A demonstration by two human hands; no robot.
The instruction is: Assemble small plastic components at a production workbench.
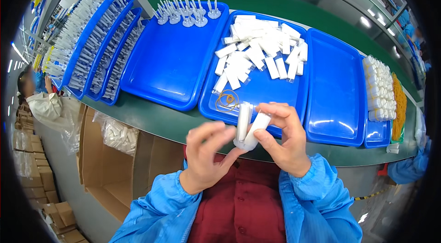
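Observation:
In front of my chest, a clear round plastic base (pixel 246 145) has two white wrapped packets standing on it in a V, one white packet (pixel 243 123) upright and the other white packet (pixel 258 128) tilted right. My right hand (pixel 290 139) pinches the tilted packet between thumb and fingers. The thumb of my left hand (pixel 206 153) meets the base from below, while its other fingers curve, slightly blurred, beside the upright packet. Just beyond, a blue tray (pixel 271 94) holds a pile of similar white packets (pixel 257 50) and loose tan rubber bands (pixel 227 100).
Left of it, another blue tray (pixel 167 61) carries clear bases with upright posts (pixel 188 13). Stacked trays (pixel 94 45) of such parts tilt farther left. Rightward are a blue tray (pixel 335 96), bundled white packets (pixel 379 89) and orange rubber bands (pixel 398 107). A cardboard box (pixel 108 169) stands below.

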